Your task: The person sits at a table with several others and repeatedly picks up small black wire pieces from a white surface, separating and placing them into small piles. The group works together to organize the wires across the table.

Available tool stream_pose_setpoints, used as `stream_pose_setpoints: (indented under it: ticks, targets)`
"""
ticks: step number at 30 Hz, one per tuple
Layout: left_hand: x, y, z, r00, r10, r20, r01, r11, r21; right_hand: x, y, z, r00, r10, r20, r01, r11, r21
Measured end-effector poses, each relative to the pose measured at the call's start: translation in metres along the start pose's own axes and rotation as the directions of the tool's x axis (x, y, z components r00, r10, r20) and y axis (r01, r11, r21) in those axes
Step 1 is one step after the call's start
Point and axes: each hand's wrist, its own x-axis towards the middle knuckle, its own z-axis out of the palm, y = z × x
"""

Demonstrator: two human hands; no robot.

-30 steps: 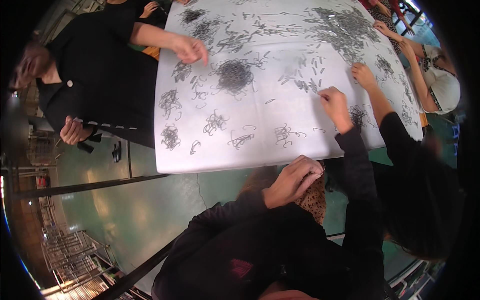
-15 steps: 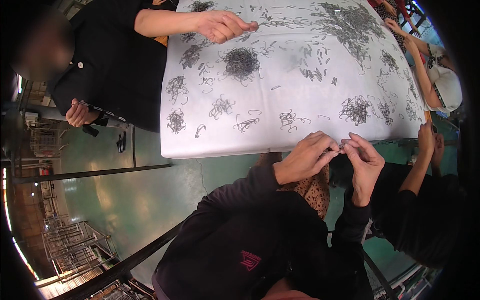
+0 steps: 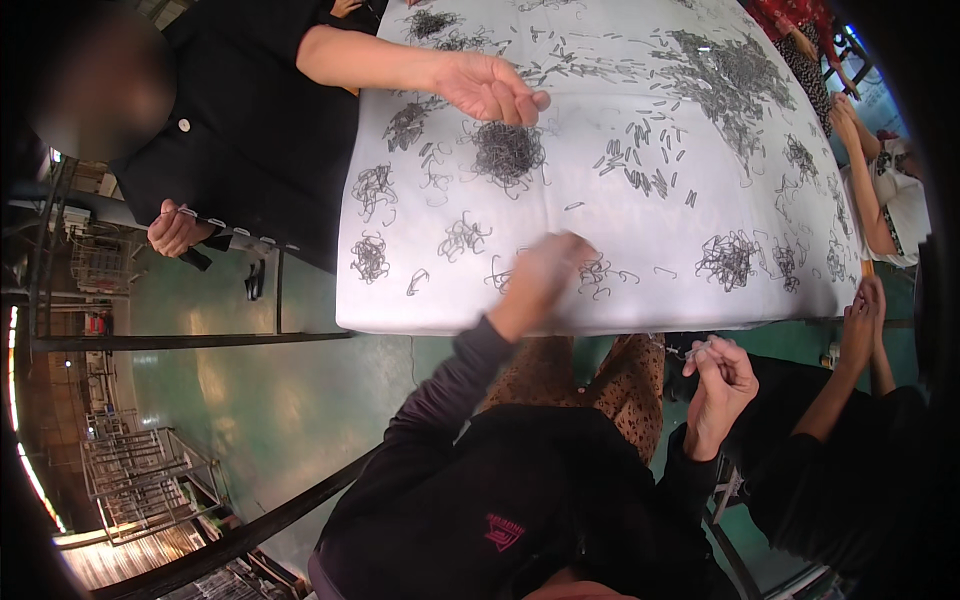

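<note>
Has glossy green floor (image 3: 200, 378) left of center, metal racks (image 3: 140, 476) at lower left, bright light strip (image 3: 12, 360) at far left.

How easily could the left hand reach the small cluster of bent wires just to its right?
Probably yes, easily: the left hand, though blurred, is over the white table right beside the bent wires, and nothing seems to stand between them.

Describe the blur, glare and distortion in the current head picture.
Head view: the left hand is smeared, likely by motion; the right hand looks sharper; pale glare marks the green floor; the white table's right edge bows; corners fall black.
</note>
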Motion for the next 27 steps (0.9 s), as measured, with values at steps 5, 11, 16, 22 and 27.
stream_pose_setpoints:
  ticks: [5,11,16,22,27]
  targets:
    - [0.059,-0.106,-0.041,0.915,-0.357,-0.19,0.403,0.759,0.511,-0.004,-0.006,-0.005,0.999,-0.028,0.028,0.03,0.998,-0.06]
    - [0.08,-0.136,-0.034,0.899,-0.433,-0.072,0.386,0.703,0.597,-0.007,-0.012,-0.012,0.997,0.001,0.074,0.004,0.998,-0.063]
    - [0.082,-0.136,-0.033,0.885,-0.452,-0.115,0.43,0.695,0.576,-0.008,-0.015,-0.011,0.993,0.041,0.114,-0.044,0.999,0.018]
    - [0.083,-0.136,-0.042,0.959,-0.19,-0.21,0.271,0.83,0.488,-0.01,-0.013,-0.011,0.991,0.027,0.129,-0.026,1.0,-0.011]
    - [0.087,-0.131,-0.053,0.971,-0.083,-0.223,0.194,0.818,0.542,-0.014,-0.013,-0.008,0.989,0.042,0.144,-0.044,0.999,0.006]
